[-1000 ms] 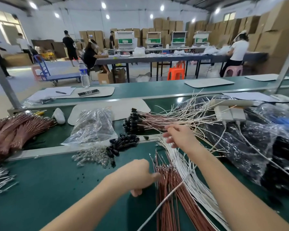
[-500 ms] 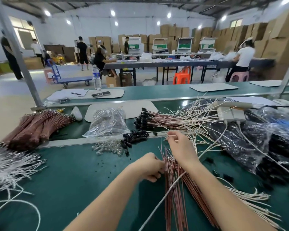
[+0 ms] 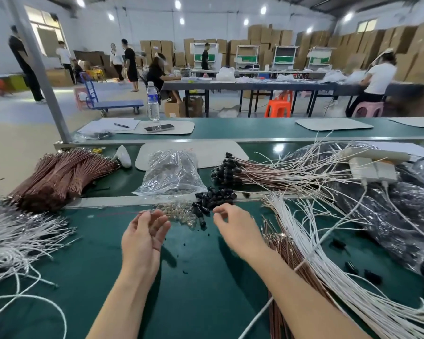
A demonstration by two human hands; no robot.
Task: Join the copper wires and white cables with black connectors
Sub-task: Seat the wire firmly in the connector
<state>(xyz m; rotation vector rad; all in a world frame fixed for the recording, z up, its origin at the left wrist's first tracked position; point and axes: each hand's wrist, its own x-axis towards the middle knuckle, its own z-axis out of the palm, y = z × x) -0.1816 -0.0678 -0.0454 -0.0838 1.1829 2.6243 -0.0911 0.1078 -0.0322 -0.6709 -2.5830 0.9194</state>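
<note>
Black connectors [image 3: 213, 199] lie mid-frame, just above the right grip [image 3: 233, 227] — the nearer one, fingers loosely curled, apparently empty — left grip [image 3: 145, 237] palm-up, relaxed.

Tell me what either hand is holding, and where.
Left hand holds nothing, palm open. Right hand curls its fingers by the connectors; blur hides whether they pinch anything.

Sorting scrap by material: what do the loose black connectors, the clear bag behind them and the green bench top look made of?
Black connectors: probably moulded plastic, dark, slight sheen. Clear bag: thin plastic film, see-through, crinkled, glossy. Green bench top: likely rubber or vinyl mat, smooth, matte.
</note>
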